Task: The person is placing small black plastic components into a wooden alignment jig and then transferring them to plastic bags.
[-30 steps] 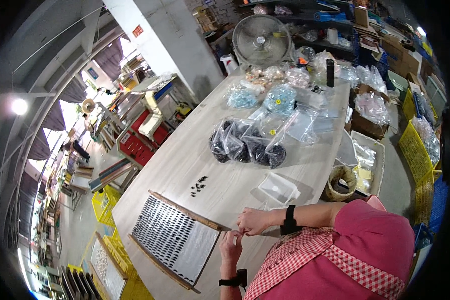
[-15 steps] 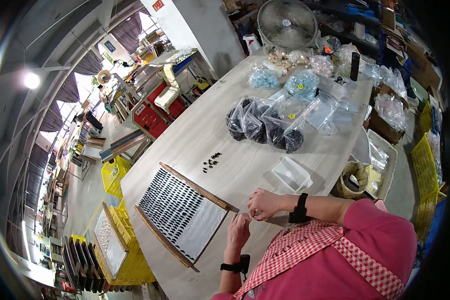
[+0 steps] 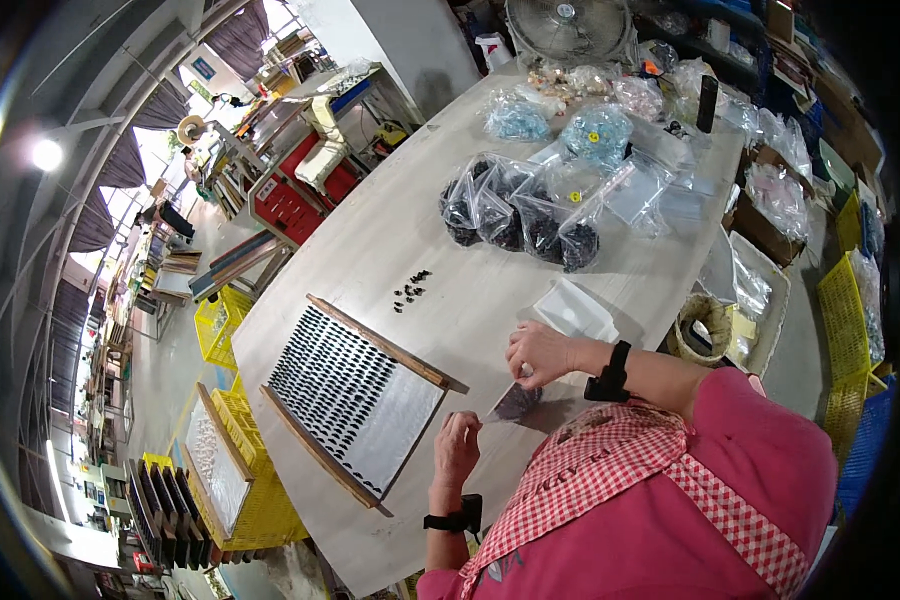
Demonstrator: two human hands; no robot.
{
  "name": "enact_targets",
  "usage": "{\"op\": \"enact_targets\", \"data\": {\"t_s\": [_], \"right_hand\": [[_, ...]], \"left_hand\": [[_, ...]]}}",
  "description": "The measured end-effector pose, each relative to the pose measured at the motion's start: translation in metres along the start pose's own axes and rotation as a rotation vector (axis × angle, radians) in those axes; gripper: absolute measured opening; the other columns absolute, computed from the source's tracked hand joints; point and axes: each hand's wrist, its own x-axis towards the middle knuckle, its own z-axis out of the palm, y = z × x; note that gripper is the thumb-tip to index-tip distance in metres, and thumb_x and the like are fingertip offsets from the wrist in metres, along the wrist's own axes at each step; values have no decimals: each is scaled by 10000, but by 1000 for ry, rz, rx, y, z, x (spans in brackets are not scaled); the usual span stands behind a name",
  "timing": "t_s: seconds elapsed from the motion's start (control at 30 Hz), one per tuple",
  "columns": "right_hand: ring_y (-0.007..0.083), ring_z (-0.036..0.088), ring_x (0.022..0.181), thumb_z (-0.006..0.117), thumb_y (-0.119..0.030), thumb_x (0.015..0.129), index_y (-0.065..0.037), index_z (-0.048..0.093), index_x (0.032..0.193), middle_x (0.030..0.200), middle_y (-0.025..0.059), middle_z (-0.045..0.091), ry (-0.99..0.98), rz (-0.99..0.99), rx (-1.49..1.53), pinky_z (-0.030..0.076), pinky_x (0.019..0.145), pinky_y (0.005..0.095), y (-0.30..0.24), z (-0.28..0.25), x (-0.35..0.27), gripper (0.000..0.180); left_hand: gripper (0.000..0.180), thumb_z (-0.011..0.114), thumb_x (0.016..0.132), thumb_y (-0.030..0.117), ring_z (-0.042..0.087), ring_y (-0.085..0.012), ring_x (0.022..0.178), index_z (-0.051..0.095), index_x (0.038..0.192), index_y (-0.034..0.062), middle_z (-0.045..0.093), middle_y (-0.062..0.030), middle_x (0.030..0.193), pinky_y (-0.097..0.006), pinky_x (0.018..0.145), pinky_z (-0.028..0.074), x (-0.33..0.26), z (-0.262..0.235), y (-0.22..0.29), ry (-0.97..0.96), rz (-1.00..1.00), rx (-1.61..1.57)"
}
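Between my two hands, close to my apron, hangs a small clear plastic bag (image 3: 518, 402) with dark contents. My right hand (image 3: 540, 353) pinches its upper edge between thumb and fingers. At the bag's other corner my left hand (image 3: 456, 447) is closed, its fingertips pressed together on the plastic. Left of my hands lies a white board (image 3: 406, 410) between two wooden side bars, with many small dark pieces stuck on it in rows. Its end nearest me is mostly bare. Several loose dark pieces (image 3: 408, 292) lie on the table beyond the board.
A white plastic scoop-like tray (image 3: 575, 310) stands beyond my right hand. Clear bags of dark pieces (image 3: 518, 215) and pale blue bags (image 3: 595, 135) lie farther back, before a fan (image 3: 568, 28). Yellow crates (image 3: 260, 480) stand beside the table's left edge.
My hands have moved apart, the right one up and away, the left slightly down and left. The bag with dark contents now shows between them. The whole view has shifted a little.
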Motion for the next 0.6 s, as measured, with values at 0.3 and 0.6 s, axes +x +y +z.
{"op": "enact_targets", "data": {"t_s": [0.3,0.6], "right_hand": [[163,601,864,696,-250,660,-178,694,646,736,-56,649,30,62,-72,413,866,421,24,-24,-27,74],[205,641,792,669,-207,670,-123,657,634,738,2,647,115,364,-198,490,783,383,80,-86,-74,92]], "left_hand": [[145,578,827,-65,586,-329,798,469,826,32,601,-112,839,-400,742,468,7,4,5,-21,-20,-54],[202,612,760,-103,607,-278,781,508,876,25,581,-112,824,-354,721,485,-22,-2,-26,-31,-192,-87]]}}
